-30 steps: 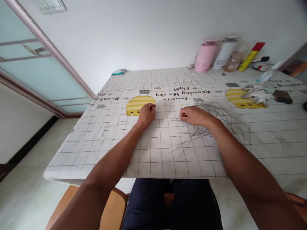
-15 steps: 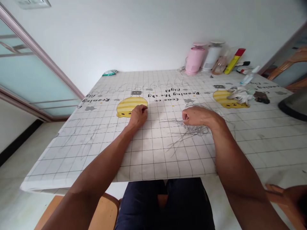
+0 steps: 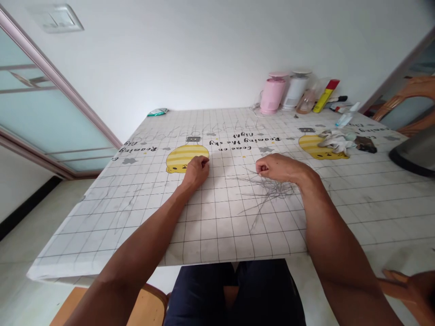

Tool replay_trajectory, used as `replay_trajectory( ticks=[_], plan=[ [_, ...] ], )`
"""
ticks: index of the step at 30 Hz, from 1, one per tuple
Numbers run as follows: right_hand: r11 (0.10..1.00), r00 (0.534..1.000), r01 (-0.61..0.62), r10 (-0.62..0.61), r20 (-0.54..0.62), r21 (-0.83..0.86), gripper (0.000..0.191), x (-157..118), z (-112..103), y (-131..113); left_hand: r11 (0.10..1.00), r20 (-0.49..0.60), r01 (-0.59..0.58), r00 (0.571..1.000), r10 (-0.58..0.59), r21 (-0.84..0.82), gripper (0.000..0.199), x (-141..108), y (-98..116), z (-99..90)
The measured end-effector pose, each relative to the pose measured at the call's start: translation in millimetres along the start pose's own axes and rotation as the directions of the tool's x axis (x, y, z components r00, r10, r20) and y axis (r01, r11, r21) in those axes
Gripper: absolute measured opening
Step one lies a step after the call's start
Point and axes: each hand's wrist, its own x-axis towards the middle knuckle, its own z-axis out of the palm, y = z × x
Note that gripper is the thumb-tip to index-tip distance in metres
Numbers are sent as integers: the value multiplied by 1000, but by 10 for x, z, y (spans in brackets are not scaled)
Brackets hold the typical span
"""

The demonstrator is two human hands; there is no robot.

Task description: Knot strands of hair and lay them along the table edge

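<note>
My left hand rests on the checked tablecloth, beside a printed yellow striped figure, its fingers pressed together. Anything between those fingers is too small to make out. Over to the right, my right hand is closed above a loose tangle of thin dark strands. Some strands stick out to the left from beneath it. Whether the fingers grip any strand is not clear.
Along the wall stand a pink cylinder, a white cylinder, a bottle and a yellow-red tube. Crumpled gloves lie at right near a dark round-based object. A green packet sits at the back left.
The view has tilted up slightly. My right hand has shifted slightly over the strands, and the strands below it are spread differently. My left hand stays beside the yellow figure.
</note>
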Motion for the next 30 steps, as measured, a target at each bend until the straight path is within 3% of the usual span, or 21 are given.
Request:
replay_trajectory(
  ticks=[5, 8, 13, 17, 20, 22, 25, 27, 30],
  plan=[
    [995, 994, 36, -27, -103, 96, 10, 6, -6, -19, 1000, 2, 15, 1000, -15, 1, 18, -9, 1, -4],
    [987, 987, 5, 20, -158, 159, 11, 12, -13, -45, 1000, -4, 10, 1000, -10, 1, 18, -4, -14, 5],
    [970, 982, -5, 51, -184, 242, 10, 32, -14, -30, 1000, -20, 4, 1000, -4, -25, 16, -6, -7, -6],
    [962, 983, 32, 20, -185, 272, 8, 62, 8, -2, 985, -58, -93, 995, 85, -148, 20, -125, 194, -64],
    [961, 979, 59, -3, -206, 269, 9, 79, 16, 4, 952, 32, -166, 983, 181, -259, 31, -305, 458, -71],
    [957, 976, 68, -6, -217, 283, 9, 88, 22, 3, 932, 121, -215, 958, 259, -291, 38, -431, 613, -25],
    [953, 975, 68, 0, -224, 296, 10, 106, 42, -9, 899, 191, -375, 888, 418, -227, 43, -554, 739, 107],
    [951, 975, 73, -3, -224, 302, 11, 118, 61, -24, 875, 211, -466, 849, 484, -129, 37, -580, 759, 198],
    [949, 976, 83, -15, -219, 305, 11, 132, 81, -45, 859, 227, -510, 832, 507, -49, 21, -570, 747, 273]
  ],
)
